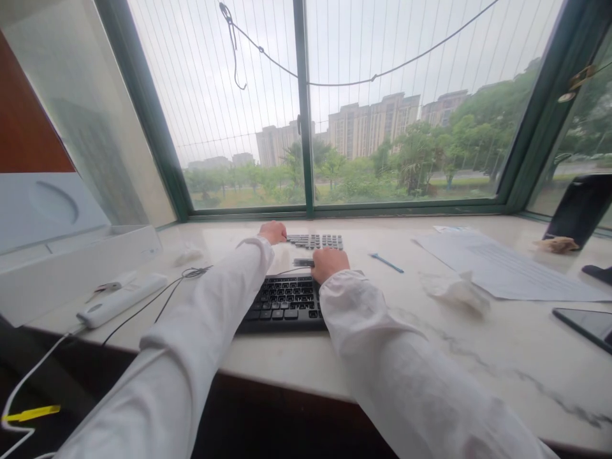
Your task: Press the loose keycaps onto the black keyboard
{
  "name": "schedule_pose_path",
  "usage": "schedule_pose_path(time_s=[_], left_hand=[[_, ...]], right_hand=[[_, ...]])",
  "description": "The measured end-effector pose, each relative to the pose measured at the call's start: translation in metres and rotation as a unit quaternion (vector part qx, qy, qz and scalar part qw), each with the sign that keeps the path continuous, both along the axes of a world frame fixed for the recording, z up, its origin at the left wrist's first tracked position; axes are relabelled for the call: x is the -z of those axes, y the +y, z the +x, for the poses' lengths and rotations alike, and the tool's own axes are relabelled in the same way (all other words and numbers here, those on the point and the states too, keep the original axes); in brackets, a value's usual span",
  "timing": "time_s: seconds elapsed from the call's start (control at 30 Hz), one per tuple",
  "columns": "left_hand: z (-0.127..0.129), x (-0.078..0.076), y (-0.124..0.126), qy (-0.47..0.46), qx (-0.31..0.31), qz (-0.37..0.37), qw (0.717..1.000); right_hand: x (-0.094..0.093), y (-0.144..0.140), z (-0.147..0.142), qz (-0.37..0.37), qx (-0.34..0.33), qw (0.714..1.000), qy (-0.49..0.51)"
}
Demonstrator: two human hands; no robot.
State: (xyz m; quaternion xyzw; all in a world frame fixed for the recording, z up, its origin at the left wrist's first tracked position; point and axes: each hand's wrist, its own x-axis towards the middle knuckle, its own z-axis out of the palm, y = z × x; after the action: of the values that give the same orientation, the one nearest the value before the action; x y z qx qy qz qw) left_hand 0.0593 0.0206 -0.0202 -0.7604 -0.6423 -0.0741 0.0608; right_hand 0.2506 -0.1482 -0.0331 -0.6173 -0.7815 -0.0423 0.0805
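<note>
Head cam: left hand (273,231) fisted, touching keycap rows (316,241). Right hand (329,263) curled over keyboard (285,303) top edge; can't tell if gripping anything.

Off to the right there's a printed sheet (502,268), a crumpled tissue (456,292) and a blue pen (386,262); a white power strip (122,299) lies left.
</note>
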Motion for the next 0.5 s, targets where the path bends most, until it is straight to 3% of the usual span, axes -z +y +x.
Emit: schedule_pose_path(time_s=[0.5], left_hand=[[0.002, 0.024, 0.025, 0.009, 0.003, -0.005, 1.000]], right_hand=[[0.006, 0.001, -0.004, 0.017, 0.006, 1.000, -0.005]])
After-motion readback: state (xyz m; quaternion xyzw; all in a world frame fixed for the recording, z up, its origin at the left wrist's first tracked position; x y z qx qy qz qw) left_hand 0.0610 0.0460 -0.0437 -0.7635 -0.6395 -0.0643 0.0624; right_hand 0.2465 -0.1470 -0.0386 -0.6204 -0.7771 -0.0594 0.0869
